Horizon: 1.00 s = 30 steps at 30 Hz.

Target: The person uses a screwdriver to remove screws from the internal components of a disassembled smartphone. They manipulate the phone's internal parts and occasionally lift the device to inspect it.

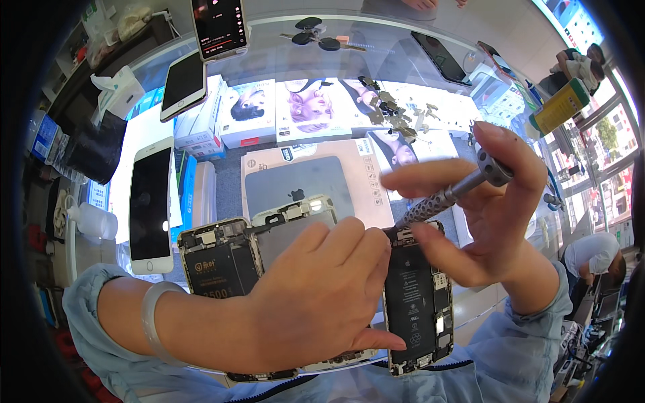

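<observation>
My right hand (484, 226) holds a grey metal precision screwdriver (428, 206) at a slant, index finger on its end cap. Its tip points at the upper end of an opened smartphone (410, 302), whose black battery and inner parts are exposed. My left hand (322, 292) reaches across from the left, thumb on that phone and fingers curled at its upper left edge beside the screwdriver tip. Partly under my left arm lie a second opened phone with a printed battery (216, 272) and a third opened phone body (297, 221).
Behind my hands lies a tablet box (312, 151). Small metal phone parts (393, 111) are heaped on lit boxes. A white phone (151, 206) and a plastic bottle (95, 219) stand left. Keys (322, 40) and a dark phone (441, 58) lie on the glass counter (282, 32). People are beyond.
</observation>
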### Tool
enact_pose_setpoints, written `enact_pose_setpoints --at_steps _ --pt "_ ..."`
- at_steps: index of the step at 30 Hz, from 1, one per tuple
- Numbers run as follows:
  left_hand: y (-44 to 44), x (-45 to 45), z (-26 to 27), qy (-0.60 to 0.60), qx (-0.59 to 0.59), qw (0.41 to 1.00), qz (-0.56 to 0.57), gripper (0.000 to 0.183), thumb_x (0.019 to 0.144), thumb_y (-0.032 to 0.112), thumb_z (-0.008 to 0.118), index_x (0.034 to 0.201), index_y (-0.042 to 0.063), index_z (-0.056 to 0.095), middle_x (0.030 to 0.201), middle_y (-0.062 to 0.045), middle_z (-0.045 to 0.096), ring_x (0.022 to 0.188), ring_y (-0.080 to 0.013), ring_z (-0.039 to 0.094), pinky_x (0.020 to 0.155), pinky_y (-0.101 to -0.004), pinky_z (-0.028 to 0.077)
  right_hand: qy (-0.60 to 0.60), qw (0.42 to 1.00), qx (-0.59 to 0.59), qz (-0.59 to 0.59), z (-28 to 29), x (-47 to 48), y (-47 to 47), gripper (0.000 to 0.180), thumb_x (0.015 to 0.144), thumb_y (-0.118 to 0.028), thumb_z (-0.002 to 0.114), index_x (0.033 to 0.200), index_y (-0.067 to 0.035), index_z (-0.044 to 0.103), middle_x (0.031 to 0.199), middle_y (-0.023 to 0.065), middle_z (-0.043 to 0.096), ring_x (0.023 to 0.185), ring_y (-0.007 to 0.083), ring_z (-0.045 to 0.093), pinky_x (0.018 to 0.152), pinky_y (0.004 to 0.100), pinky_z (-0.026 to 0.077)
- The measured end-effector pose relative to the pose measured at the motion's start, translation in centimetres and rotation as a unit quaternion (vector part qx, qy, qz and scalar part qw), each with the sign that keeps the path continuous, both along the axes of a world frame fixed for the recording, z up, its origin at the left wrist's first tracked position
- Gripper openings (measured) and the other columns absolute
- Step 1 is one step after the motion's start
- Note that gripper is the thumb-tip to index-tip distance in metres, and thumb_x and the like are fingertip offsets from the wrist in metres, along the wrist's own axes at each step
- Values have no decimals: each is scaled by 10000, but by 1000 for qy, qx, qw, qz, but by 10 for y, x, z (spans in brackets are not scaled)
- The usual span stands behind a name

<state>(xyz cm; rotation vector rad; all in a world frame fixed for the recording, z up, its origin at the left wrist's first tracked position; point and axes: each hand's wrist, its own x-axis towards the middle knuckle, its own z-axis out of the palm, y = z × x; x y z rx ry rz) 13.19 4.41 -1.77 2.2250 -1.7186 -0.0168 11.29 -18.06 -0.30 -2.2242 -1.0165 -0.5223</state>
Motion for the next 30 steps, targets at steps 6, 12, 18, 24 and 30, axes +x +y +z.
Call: enact_pose_setpoints --at_steps 6,12,18,24,30 --pt "0 0 0 5 -7 1000 -3 861 685 649 651 1117 -92 579 970 -126 476 833 -278 466 748 -373 429 -51 999 -1 6 -3 2 0 993 735 -84 839 1402 -16 107 914 205 641 683 211 679 575 272 542" --pt "0 -1 0 -3 13 1000 -5 893 682 655 651 1145 -104 570 967 -120 475 832 -274 460 750 -369 428 -24 999 12 -24 -7 -1 3 1006 729 -11 820 1415 -7 84 1047 241 571 712 218 683 583 259 538" --pt "0 0 -1 -9 0 1000 -5 889 705 656 623 1138 -118 575 904 -118 453 808 -271 460 734 -372 425 -81 995 23 -45 -13 -2 0 1028 719 -10 829 1419 -16 76 1045 229 570 626 206 658 528 230 478" --pt "0 1 -2 -5 -17 1000 -11 880 734 660 590 1139 -122 576 894 -122 448 788 -270 455 724 -381 423 -49 992 95 -61 -17 -11 -7 1004 745 -10 796 1431 -28 63 1033 229 585 658 215 665 555 248 495" --pt "0 1 0 -13 -6 1000 -13 890 744 667 575 1147 -126 574 892 -121 447 784 -269 452 715 -379 423 -34 994 91 -54 -20 -8 -7 980 772 -10 763 1443 -40 50 1020 228 600 689 225 671 582 266 513"
